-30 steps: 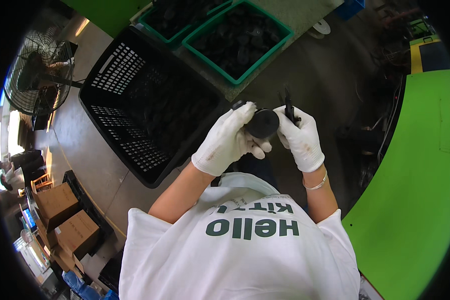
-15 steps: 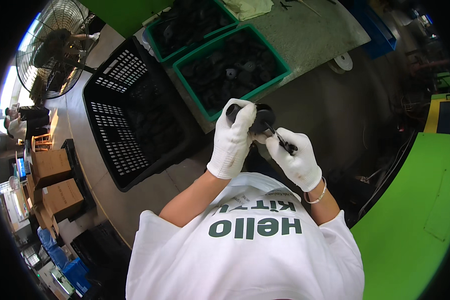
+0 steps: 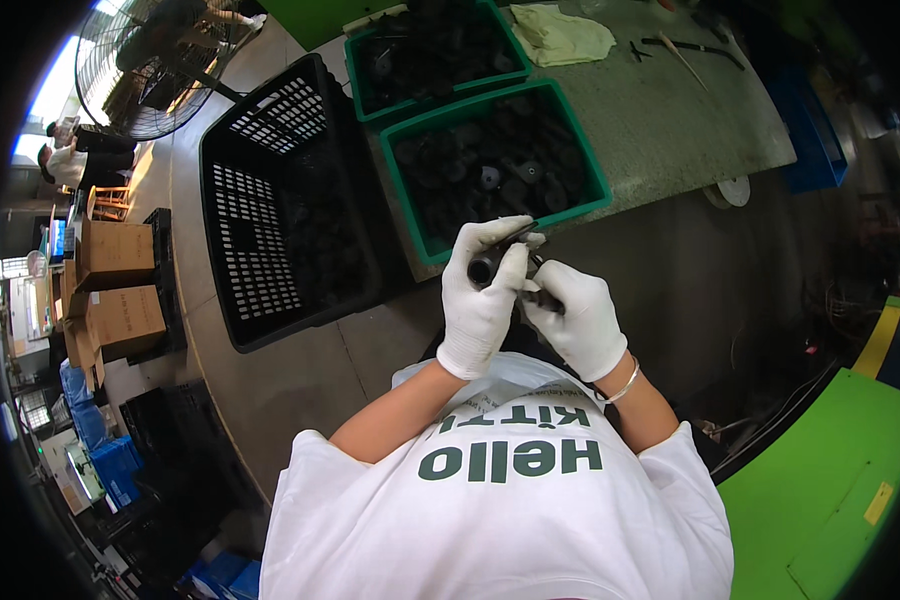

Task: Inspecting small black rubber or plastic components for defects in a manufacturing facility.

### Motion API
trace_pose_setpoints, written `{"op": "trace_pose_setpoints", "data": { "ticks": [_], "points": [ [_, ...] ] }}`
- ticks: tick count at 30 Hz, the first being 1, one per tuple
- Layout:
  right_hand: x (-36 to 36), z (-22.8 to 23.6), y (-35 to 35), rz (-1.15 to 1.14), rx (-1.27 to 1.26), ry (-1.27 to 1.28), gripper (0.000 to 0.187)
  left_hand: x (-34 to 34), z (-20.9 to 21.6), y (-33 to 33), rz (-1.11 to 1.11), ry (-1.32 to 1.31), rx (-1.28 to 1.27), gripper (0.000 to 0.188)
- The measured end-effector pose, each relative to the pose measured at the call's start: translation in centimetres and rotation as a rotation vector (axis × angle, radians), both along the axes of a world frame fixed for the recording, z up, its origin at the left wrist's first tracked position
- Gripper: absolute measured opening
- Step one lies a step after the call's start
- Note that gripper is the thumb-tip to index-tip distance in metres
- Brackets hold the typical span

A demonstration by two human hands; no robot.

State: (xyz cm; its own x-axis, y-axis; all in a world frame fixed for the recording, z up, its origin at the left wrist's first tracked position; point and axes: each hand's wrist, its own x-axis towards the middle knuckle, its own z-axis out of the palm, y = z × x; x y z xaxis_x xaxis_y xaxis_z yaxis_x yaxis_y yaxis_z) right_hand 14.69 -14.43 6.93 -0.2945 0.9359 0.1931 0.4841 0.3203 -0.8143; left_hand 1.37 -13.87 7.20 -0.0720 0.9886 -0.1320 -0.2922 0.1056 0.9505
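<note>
My left hand (image 3: 478,305), in a white glove, is closed round a black molded part (image 3: 482,268). A hollow round end of the part faces me between thumb and fingers. Close beside it, my right hand (image 3: 578,318), also gloved in white, is closed on a black scissors-like tool (image 3: 542,298). The fingers hide most of the tool, and its tip meets the part near my left fingertips. Just beyond both hands stands a green bin (image 3: 425,250) holding many similar black parts (image 3: 490,178).
A second green bin (image 3: 363,112) of black parts stands behind the first on the grey table (image 3: 660,150). To the left is a large black perforated crate (image 3: 253,240). A cloth (image 3: 560,35) and a thin stick (image 3: 682,60) lie farther back. Green panel (image 3: 820,500) at right.
The part has been turned so its hollow end faces me, and my right hand has moved closer to my left. The whole view has shifted, with bins and crate appearing farther right.
</note>
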Motion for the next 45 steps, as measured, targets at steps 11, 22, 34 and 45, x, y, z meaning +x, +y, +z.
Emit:
{"op": "trace_pose_setpoints", "data": {
  "ticks": [11, 22, 34, 45],
  "points": [
    [-2.1, 0.6, 5.8, 0.132, -1.017, 0.750, 0.032, -7.5, 1.6, 4.5, -0.483, -0.146, -0.352, 0.042],
    [-1.3, 0.5, 13.0, 0.400, -1.549, 0.952, 0.042, -6.4, 1.6, 6.1, -0.169, -0.304, -0.308, 0.040],
    [1.9, 5.6, 16.4, 0.195, 0.123, -0.314, 0.027, -4.6, 2.5, 8.3, 0.112, -0.260, -0.162, 0.051],
    [-0.4, 8.9, 17.3, 0.390, 0.459, -0.694, 0.028, -3.8, 3.5, 8.3, 0.154, -0.103, -0.171, 0.051]
  ]
}}
